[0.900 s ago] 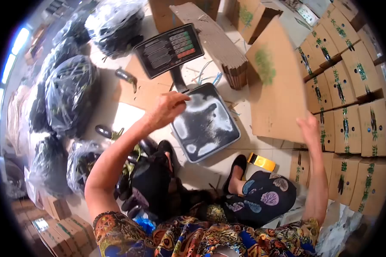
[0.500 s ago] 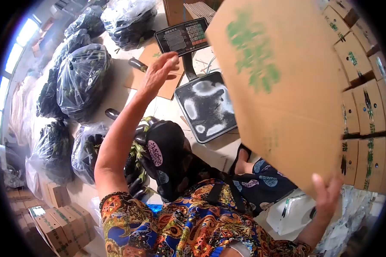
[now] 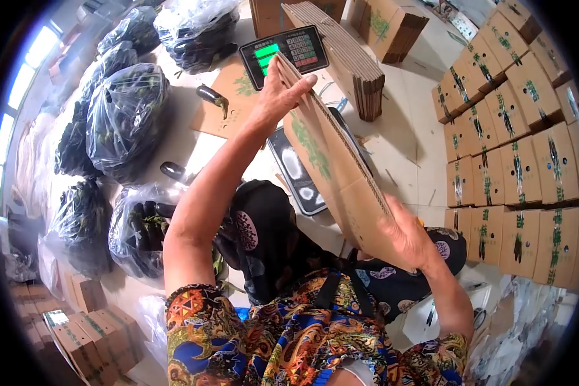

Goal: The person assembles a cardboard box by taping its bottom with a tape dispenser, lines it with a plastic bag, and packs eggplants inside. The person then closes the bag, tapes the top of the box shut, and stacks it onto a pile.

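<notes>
A flattened cardboard box point(image 3: 347, 186) with a green leaf print stands on edge between my hands, above the black platform scale point(image 3: 294, 168). My left hand point(image 3: 282, 93) grips its far end, thumb on one side and fingers on the other. At the near end, my right hand point(image 3: 405, 235) is closed around the long edge. Just beyond my left hand, the scale's display point(image 3: 283, 55) shows green lit screens. Part of the scale's platform is hidden behind the cardboard.
Clear plastic bags of eggplants point(image 3: 127, 122) line the left side. A loose eggplant point(image 3: 212, 96) lies by a flat cardboard sheet point(image 3: 228, 119). Folded cardboard boxes point(image 3: 344, 61) stand behind the scale. Taped cartons point(image 3: 521, 170) are stacked along the right.
The cardboard has swung inward from the right and turned edge-up over the scale. My left hand has taken hold of its far end. The scale's screens have lit green.
</notes>
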The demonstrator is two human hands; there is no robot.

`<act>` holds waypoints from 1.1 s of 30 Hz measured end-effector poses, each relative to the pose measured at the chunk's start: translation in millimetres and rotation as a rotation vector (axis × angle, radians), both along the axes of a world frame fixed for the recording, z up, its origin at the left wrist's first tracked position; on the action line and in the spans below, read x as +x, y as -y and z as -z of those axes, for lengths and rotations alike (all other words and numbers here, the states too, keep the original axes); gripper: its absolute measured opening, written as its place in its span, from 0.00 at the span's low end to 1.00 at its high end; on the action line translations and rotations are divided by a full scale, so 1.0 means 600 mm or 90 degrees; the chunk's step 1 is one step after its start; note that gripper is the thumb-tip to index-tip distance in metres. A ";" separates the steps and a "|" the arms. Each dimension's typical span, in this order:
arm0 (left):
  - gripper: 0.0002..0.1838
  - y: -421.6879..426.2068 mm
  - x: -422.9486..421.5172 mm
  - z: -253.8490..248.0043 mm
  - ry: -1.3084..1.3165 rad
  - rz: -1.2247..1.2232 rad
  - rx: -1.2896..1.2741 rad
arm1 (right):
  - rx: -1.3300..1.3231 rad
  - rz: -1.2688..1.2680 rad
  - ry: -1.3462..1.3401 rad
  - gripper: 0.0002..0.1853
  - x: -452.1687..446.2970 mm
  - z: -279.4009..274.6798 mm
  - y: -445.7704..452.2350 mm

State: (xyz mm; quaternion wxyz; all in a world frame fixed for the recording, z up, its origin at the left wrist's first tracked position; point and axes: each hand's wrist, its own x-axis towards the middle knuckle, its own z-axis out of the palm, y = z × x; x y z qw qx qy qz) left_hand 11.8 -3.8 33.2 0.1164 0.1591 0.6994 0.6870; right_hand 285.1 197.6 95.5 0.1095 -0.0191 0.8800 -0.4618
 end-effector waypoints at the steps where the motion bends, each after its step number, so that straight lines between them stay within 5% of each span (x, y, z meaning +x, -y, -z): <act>1: 0.55 0.004 0.003 0.001 0.002 0.010 0.012 | -0.058 0.014 0.050 0.30 -0.007 0.005 -0.007; 3: 0.54 0.021 0.004 -0.002 0.016 0.037 0.045 | -0.187 0.067 0.080 0.28 -0.013 0.023 -0.013; 6: 0.52 0.043 0.005 -0.006 0.049 0.049 0.056 | -0.155 0.092 0.148 0.24 -0.021 0.008 -0.030; 7: 0.53 0.049 -0.005 0.004 -0.004 0.018 0.092 | 0.009 0.094 0.027 0.19 -0.025 0.021 -0.038; 10: 0.36 0.072 -0.023 -0.005 -0.026 -0.087 0.012 | 0.268 0.108 -0.075 0.17 -0.051 0.001 -0.045; 12: 0.23 0.097 -0.041 -0.020 -0.092 -0.140 -0.058 | 0.299 0.117 -0.141 0.16 -0.077 0.000 -0.060; 15: 0.09 0.129 -0.041 -0.057 -0.144 0.044 -0.178 | 0.323 0.116 -0.188 0.15 -0.133 -0.009 -0.083; 18: 0.08 0.122 0.011 -0.095 -0.198 0.285 -0.359 | 0.355 0.077 -0.228 0.15 -0.196 0.010 -0.086; 24: 0.13 0.111 0.070 -0.094 -0.190 0.472 -0.498 | 0.437 -0.060 -0.253 0.14 -0.301 0.030 -0.051; 28: 0.15 0.097 0.036 -0.082 0.141 0.527 -0.379 | 0.417 -0.083 -0.315 0.13 -0.321 0.040 -0.050; 30: 0.15 0.082 0.017 -0.071 0.181 0.558 -0.454 | 0.424 -0.091 -0.319 0.11 -0.312 0.032 -0.053; 32: 0.14 0.052 0.027 -0.037 0.087 0.625 -0.608 | 0.417 -0.092 -0.353 0.09 -0.302 0.023 -0.054; 33: 0.16 0.046 0.027 -0.024 -0.048 0.631 -0.546 | 0.403 -0.085 -0.383 0.09 -0.294 0.022 -0.057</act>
